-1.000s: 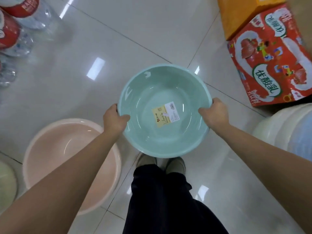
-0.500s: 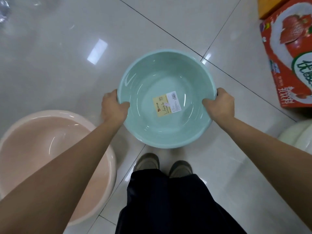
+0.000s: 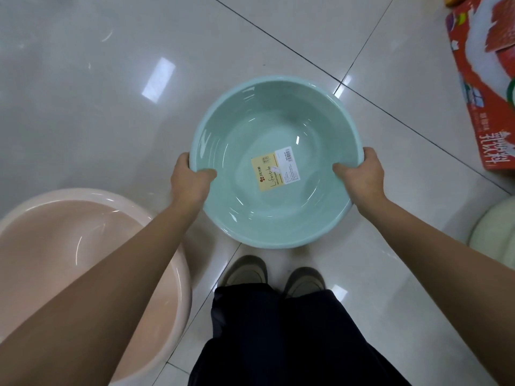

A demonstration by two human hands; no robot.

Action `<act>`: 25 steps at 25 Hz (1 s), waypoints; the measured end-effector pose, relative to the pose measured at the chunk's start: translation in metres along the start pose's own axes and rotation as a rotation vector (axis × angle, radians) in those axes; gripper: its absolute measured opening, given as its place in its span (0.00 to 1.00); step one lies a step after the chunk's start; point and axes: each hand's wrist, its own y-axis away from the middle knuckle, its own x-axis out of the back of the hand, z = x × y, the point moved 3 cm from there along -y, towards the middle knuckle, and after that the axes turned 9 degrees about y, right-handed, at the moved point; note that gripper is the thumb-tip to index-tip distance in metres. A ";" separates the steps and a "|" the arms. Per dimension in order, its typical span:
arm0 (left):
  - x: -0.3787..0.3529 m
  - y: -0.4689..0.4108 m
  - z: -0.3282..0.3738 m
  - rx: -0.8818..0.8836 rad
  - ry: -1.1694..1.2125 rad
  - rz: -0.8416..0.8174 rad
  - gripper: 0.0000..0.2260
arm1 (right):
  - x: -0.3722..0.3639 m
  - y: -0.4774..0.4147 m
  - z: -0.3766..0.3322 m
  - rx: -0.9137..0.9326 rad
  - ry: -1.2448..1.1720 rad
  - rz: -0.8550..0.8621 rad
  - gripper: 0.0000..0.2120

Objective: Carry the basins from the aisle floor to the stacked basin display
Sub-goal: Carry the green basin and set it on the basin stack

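I am looking straight down at the glossy tiled floor (image 3: pixel 117 87), and I take the green basin (image 3: pixel 276 126) as my landmark. To the basin's lower left a pink basin (image 3: pixel 69 246) sits on the tiles, larger than the green one and partly covered by my left forearm. Directly below the green basin come my dark trousers (image 3: pixel 278 338). To its upper right a red printed carton (image 3: pixel 485 87) lies at the edge of the view, well apart from it. To its lower right a pale cream stack of basins (image 3: pixel 493 232) shows only in part.

The green basin itself is held level in front of me, above my shoes (image 3: pixel 303 282), mouth up. My left hand (image 3: pixel 191 182) is clamped on its left rim, thumb inside the bowl, and my right hand (image 3: pixel 362 176) grips the right rim the same way. On the basin's inner bottom sits a yellow and white label (image 3: pixel 274 169) with a barcode.
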 end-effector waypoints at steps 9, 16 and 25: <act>0.021 0.086 0.069 -0.044 0.002 -0.040 0.15 | 0.085 0.073 -0.015 -0.080 -0.084 0.036 0.13; 0.079 0.232 0.204 -0.013 0.080 -0.133 0.18 | 0.232 0.193 -0.086 -0.113 -0.272 0.037 0.13; 0.145 0.386 0.380 -0.063 0.164 -0.234 0.21 | 0.409 0.330 -0.201 -0.018 -0.623 0.069 0.15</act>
